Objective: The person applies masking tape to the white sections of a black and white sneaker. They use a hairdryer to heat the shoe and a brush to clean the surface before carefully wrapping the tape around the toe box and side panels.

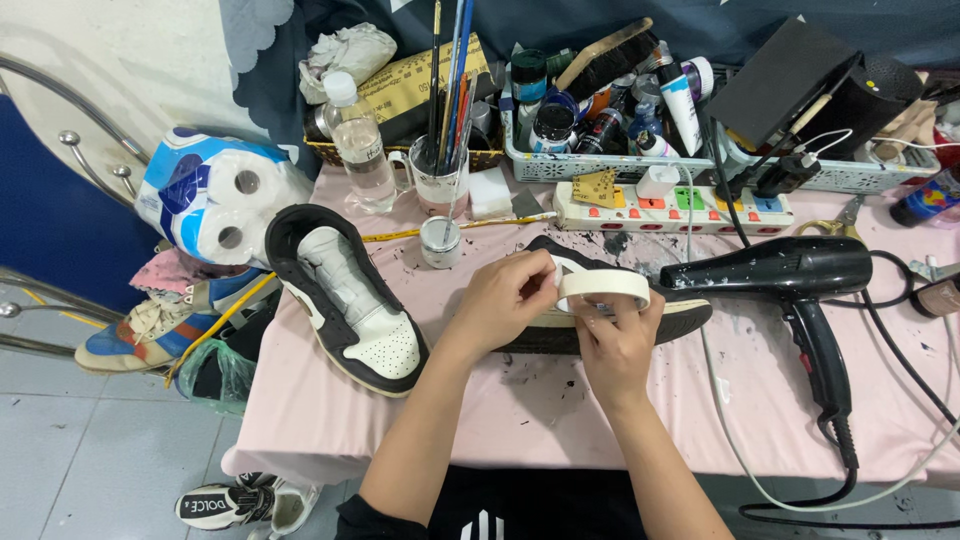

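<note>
At the desk (560,400), my right hand (615,345) grips the masking tape roll (603,288) while my left hand (505,298) pinches its free end above a dark sneaker (600,325); laying the strip calls for steady alignment.

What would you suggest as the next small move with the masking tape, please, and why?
Probably peel a short strip free: the left hand pinches at the edge of the masking tape roll, the right hand steadies it, and the black-and-white sneaker lies just beneath.
</note>
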